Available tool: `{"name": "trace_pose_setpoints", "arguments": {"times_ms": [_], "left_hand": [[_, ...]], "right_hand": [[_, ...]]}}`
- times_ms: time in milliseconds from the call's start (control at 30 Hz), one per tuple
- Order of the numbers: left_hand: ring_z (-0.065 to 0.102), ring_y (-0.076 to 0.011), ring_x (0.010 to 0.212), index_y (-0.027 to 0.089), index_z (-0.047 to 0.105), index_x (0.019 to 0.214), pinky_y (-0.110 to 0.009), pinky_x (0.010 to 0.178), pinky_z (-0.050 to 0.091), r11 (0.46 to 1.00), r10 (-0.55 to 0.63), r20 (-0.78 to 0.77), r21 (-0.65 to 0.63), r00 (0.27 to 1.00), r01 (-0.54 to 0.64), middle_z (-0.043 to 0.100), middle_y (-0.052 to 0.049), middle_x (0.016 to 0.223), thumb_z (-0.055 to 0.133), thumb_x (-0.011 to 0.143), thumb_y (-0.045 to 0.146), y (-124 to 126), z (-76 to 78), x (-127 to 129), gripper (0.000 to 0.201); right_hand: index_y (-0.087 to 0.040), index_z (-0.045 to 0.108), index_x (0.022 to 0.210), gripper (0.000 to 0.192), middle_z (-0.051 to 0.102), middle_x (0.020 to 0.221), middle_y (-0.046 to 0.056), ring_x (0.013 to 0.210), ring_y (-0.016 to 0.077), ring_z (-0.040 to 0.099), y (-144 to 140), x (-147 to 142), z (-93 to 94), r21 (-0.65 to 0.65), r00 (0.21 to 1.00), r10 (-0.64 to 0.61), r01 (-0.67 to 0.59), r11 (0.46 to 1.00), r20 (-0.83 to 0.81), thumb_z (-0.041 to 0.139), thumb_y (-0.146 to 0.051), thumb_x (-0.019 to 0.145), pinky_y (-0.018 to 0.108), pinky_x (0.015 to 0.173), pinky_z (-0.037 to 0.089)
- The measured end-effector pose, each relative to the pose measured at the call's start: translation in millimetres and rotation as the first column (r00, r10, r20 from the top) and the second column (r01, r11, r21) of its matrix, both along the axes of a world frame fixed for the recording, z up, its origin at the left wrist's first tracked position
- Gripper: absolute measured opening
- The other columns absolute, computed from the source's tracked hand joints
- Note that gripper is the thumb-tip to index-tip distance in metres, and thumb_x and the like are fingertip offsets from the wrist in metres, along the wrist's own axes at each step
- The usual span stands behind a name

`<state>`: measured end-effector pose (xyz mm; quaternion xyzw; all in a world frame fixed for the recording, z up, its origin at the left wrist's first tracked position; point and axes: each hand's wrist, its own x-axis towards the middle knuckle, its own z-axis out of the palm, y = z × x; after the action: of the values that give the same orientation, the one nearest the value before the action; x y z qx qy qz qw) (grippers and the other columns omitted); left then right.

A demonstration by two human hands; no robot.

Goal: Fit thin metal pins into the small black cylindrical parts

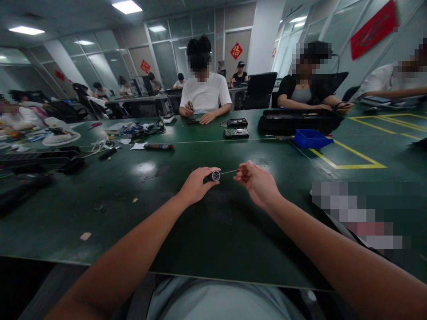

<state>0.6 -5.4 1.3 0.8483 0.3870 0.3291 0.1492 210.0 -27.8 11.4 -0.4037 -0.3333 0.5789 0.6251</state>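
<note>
My left hand (196, 184) grips a small dark cylindrical tool handle (215, 175) with a round silvery end, held just above the green table (187, 231). A thin metal shaft (228, 171) runs from that end to the right. My right hand (256, 182) pinches the far tip of the shaft between thumb and fingers. Both hands hover over the middle of the table, about a hand's width apart.
A blue tray (312, 138) and a long black case (300, 121) lie at the far right. Circuit boards (236, 133), a screwdriver (159, 146), cables and a white fan (62, 138) sit farther back. Three people sit across the table. Yellow tape (353, 166) marks the right side.
</note>
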Motion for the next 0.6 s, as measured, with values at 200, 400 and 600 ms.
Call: {"name": "trace_pose_setpoints", "arguments": {"times_ms": [200, 400, 600], "left_hand": [[0.061, -0.0235, 0.107, 0.024, 0.064, 0.124, -0.041, 0.096, 0.044, 0.998, 0.042, -0.116, -0.038, 0.992, -0.046, 0.07, -0.005, 0.118, 0.07, 0.087, 0.031, 3.0, -4.4, 0.4, 0.038], [0.062, -0.0238, 0.108, 0.024, 0.064, 0.124, -0.04, 0.097, 0.043, 0.997, 0.061, -0.109, -0.041, 0.992, -0.065, 0.069, -0.004, 0.121, 0.069, 0.087, 0.034, 0.5, -3.0, 2.0, 0.039], [0.063, -0.0242, 0.106, 0.024, 0.064, 0.125, -0.04, 0.095, 0.044, 0.996, 0.083, -0.12, -0.029, 0.989, -0.087, 0.07, -0.005, 0.12, 0.07, 0.087, 0.035, -0.9, -1.7, 1.9, 0.041]], "right_hand": [[-0.021, 0.063, 0.079, 0.024, 0.061, 0.073, 0.001, 0.065, 0.0142, 0.058, 2.6, 5.8, -0.3, 0.091, 0.97, -0.111, 0.094, 0.991, 0.215, 0.06, -0.043, 0.089, 0.031, 0.068, 0.053], [-0.019, 0.062, 0.089, 0.028, 0.066, 0.078, 0.003, 0.07, 0.0162, 0.062, -0.8, 4.5, -2.4, 0.265, 0.856, -0.198, 0.074, 0.961, 0.478, 0.054, -0.046, 0.091, 0.034, 0.069, 0.052], [-0.019, 0.064, 0.094, 0.029, 0.07, 0.08, 0.005, 0.073, 0.0183, 0.066, -9.2, 4.2, 3.8, 0.343, 0.746, -0.221, -0.011, 0.939, 0.629, 0.051, -0.044, 0.094, 0.035, 0.072, 0.052]]}}
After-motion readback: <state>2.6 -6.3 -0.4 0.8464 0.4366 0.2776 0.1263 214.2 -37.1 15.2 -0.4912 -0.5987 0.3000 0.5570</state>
